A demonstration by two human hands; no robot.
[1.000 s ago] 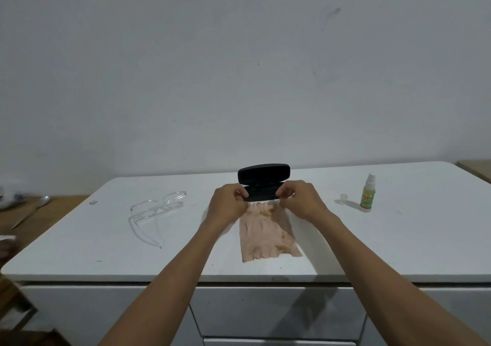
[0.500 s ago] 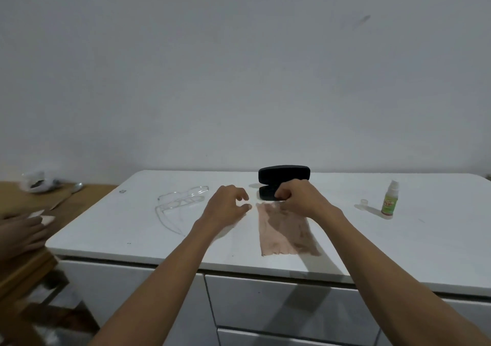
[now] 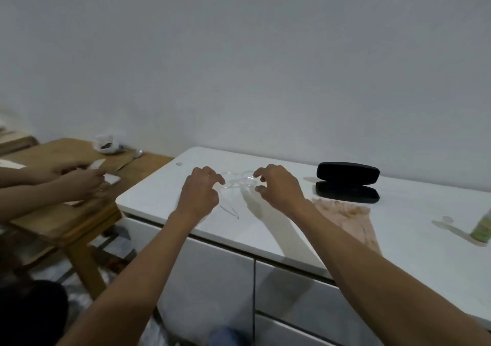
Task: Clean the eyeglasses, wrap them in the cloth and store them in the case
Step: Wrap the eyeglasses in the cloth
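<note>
Clear-framed glasses [image 3: 237, 183] on glossy white bench [image 3: 297, 228]; left hand [image 3: 201, 193] and right hand [image 3: 277, 187] flank them, fingers curled half-open, grip unclear. Oblong black case [image 3: 347, 182] open, right.

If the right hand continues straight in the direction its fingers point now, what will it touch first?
Most likely the clear eyeglasses. The right hand has its curled fingers pointing left and slightly down at the frame, next to its fingertips. Whether they touch already is unclear, because the frame is transparent.

Home room: white drawer cabinet [image 3: 212, 266], wooden side table [image 3: 61, 212] (cluttered), plain wall [image 3: 239, 53].
</note>
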